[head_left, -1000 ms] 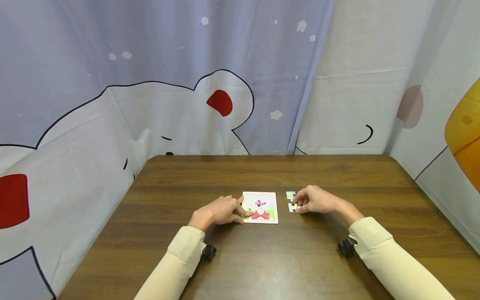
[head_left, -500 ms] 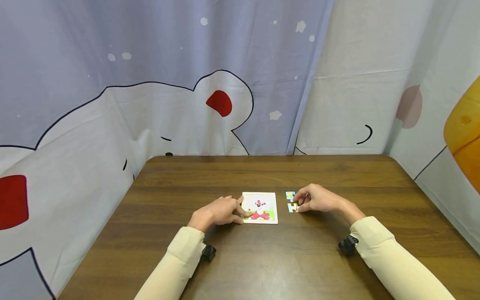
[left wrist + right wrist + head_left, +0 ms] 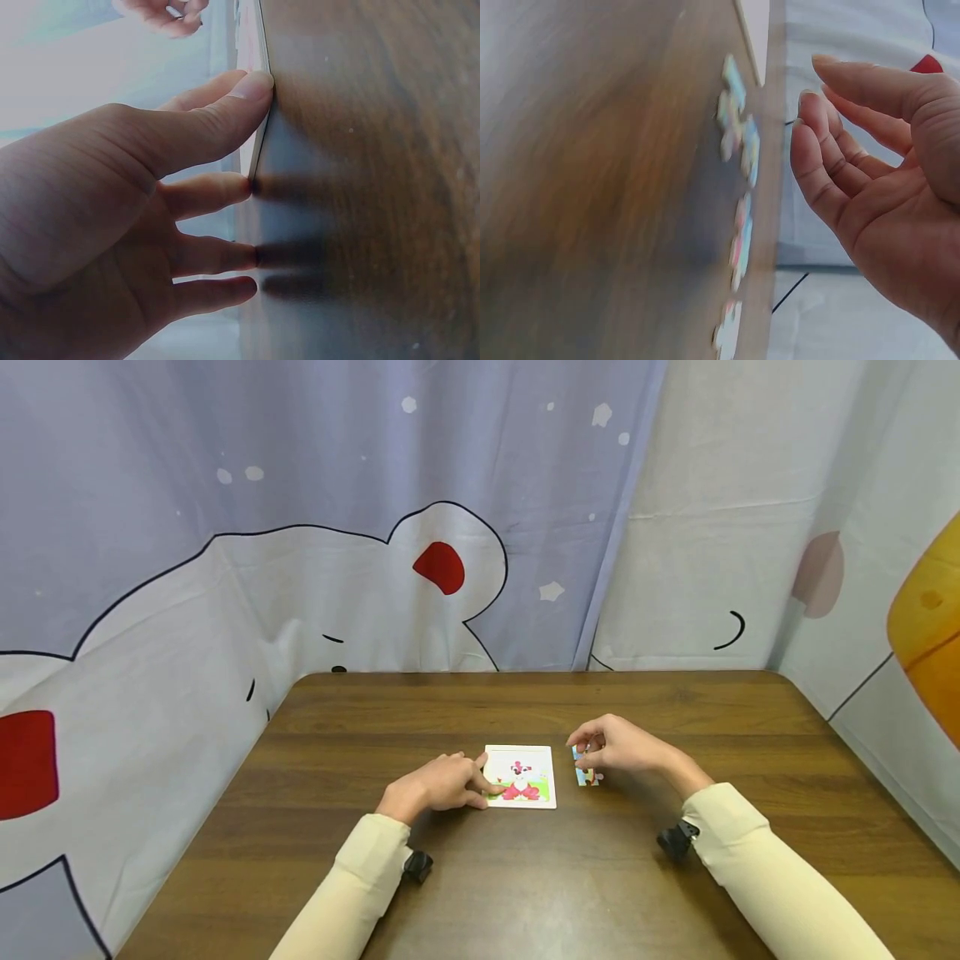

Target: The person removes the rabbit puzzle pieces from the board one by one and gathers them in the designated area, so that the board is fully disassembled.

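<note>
If the right hand [image 3: 617, 745], apparently empty above the loose pieces [image 3: 751, 154], dips carelessly, it could scatter them; the left hand [image 3: 442, 783], fingers extended, touches the puzzle board [image 3: 517, 754].

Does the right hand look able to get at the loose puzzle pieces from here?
Probably yes: the right hand hangs over the loose puzzle pieces, holding nothing visible, and the right wrist view shows no obstacle between the two. The left hand rests on the picture board, out of the way.
</note>
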`<state>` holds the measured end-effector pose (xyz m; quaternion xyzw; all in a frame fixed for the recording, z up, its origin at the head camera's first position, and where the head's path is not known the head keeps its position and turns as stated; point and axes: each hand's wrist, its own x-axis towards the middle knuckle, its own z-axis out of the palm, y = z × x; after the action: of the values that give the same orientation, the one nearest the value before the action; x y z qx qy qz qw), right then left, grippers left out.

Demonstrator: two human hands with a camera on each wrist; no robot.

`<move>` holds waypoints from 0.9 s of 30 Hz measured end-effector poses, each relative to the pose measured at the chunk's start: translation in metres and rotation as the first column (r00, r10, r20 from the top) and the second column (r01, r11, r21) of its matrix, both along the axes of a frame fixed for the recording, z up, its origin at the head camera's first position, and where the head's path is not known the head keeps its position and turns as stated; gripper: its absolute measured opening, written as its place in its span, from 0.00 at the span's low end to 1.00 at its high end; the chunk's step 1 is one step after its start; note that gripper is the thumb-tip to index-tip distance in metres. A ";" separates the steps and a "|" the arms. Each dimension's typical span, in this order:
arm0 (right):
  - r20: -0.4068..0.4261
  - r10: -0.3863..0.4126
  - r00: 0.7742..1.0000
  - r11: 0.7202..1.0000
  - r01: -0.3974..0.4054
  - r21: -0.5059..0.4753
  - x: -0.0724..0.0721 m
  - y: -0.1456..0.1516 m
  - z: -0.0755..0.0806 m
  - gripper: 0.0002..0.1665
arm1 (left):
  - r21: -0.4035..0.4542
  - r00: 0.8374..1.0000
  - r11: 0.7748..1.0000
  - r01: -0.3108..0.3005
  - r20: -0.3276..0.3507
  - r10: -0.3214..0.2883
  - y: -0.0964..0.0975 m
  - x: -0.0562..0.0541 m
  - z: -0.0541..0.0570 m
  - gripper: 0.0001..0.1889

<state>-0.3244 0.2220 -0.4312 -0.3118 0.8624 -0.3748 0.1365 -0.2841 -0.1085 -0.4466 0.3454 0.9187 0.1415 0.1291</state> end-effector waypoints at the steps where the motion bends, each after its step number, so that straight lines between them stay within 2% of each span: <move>1: 0.002 0.001 1.000 1.000 -0.001 -0.002 0.000 -0.003 0.001 0.20 | 0.001 1.000 1.000 -0.004 0.004 0.004 0.000 0.000 0.000 0.19; 8: 0.003 0.014 1.000 1.000 -0.014 -0.008 -0.002 -0.026 0.004 0.19 | 0.009 0.997 0.999 -0.051 0.059 0.050 0.001 0.002 0.000 0.19; 15: 0.017 0.049 0.999 0.998 -0.048 -0.027 -0.005 -0.043 0.000 0.20 | 0.012 1.000 1.000 -0.018 0.025 0.018 0.000 0.001 0.002 0.19; 27: 0.037 0.103 0.994 0.995 -0.103 -0.019 -0.006 -0.062 -0.012 0.23 | -0.002 0.999 0.999 -0.034 0.028 0.034 0.002 0.000 0.001 0.18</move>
<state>-0.3303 0.1603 -0.4430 -0.3500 0.8391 -0.3805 0.1691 -0.2843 -0.1069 -0.4459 0.3275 0.9226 0.1480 0.1399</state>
